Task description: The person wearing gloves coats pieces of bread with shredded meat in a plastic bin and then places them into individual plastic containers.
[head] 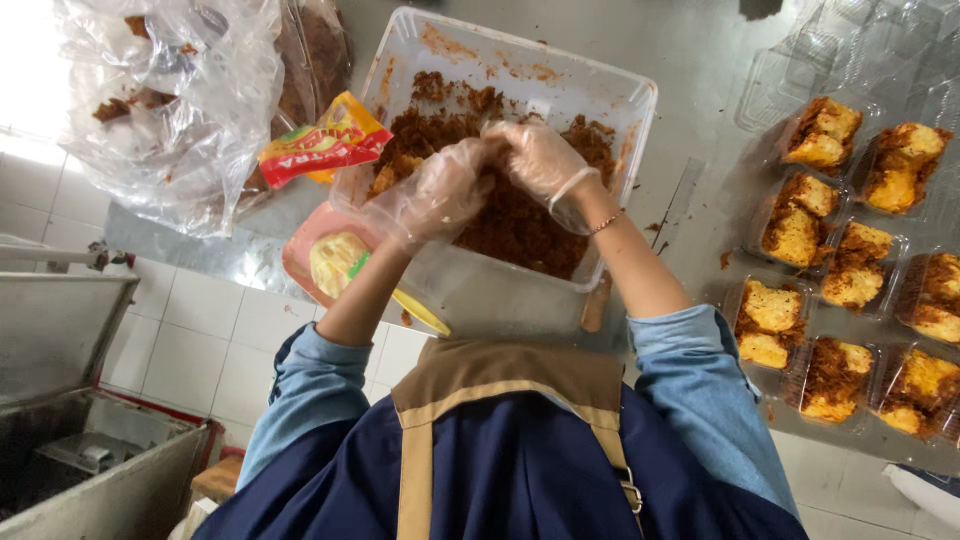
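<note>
Left hand [437, 195]: gloved, fingers curled around a clump of the brown shredded filling [510, 215], pinching it against the other hand.
Right hand [543, 160]: gloved, clenched on the same clump, fingertips meeting the left hand over the middle of the tub.
Filling: sits in the clear plastic tub [625, 130] on the steel counter [700, 60], straight ahead of me; heaped toward the near side, smears on the far wall.
Cake boxes [850, 270]: to the right, rows of clear boxes holding yellow cake pieces already topped in brown; empty clear boxes farther off at the far right.
Left of tub: red and yellow packet [325, 148], pink-rimmed lid [310, 262], crumpled plastic bag [170, 90] with crumbs.
Technique note: I judge the clump should be pressed evenly between both palms, kept over the tub so loose shreds fall back in.
Risk: loose gloves may slip or snag.
</note>
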